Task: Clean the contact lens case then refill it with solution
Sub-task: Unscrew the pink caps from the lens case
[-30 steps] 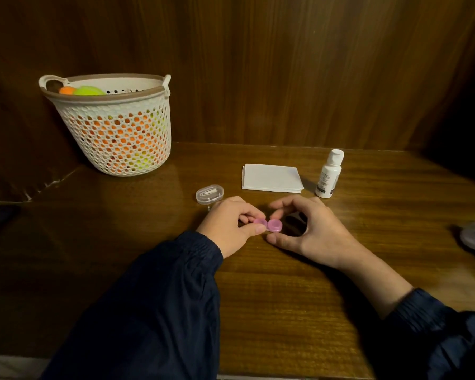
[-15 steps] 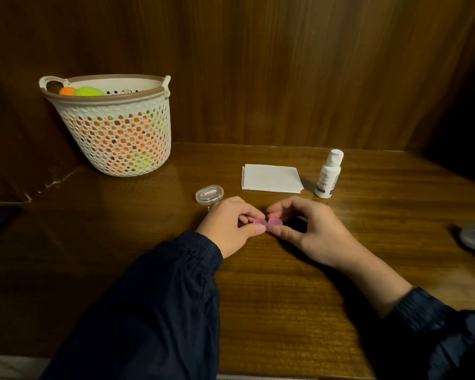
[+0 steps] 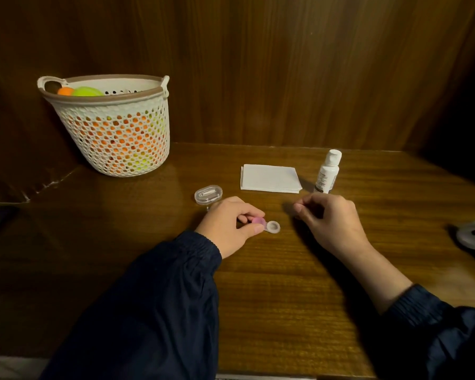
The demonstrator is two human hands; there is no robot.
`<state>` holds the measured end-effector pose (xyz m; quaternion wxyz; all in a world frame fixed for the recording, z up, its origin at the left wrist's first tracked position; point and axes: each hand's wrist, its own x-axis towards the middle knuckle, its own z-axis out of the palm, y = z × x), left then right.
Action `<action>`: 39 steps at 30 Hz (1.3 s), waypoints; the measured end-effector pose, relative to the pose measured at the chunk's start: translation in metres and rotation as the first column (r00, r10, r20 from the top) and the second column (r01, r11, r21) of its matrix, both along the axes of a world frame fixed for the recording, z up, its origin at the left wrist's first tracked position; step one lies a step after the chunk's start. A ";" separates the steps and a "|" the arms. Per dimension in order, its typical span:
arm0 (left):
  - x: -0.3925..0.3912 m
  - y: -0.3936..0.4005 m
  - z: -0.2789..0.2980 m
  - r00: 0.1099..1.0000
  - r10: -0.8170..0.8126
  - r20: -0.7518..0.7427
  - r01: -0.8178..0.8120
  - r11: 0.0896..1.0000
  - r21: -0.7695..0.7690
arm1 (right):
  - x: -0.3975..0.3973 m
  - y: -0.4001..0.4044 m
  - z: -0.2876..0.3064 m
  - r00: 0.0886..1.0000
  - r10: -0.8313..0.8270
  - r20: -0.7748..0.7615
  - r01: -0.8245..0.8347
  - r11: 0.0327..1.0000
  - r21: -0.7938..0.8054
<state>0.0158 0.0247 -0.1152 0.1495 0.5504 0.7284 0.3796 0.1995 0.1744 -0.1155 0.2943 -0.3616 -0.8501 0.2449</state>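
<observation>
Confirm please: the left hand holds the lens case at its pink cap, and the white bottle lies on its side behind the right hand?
Not quite. The head view shows the white bottle standing upright, not lying. The rest is right: left hand, lens case, right hand.

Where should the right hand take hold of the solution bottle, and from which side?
Take the solution bottle round its white body, below the narrower cap, coming from the near right. It stands upright just beyond the right hand, and the folded tissue lies close on its left, so that side is tighter. A wrap grip on the body should keep it from tipping.
</observation>
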 end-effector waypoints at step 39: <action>0.006 -0.004 0.003 0.969 0.095 -0.228 -0.103 0.994 -0.023 | 0.000 -0.024 0.013 0.941 0.337 0.034 -0.331 0.936 -0.117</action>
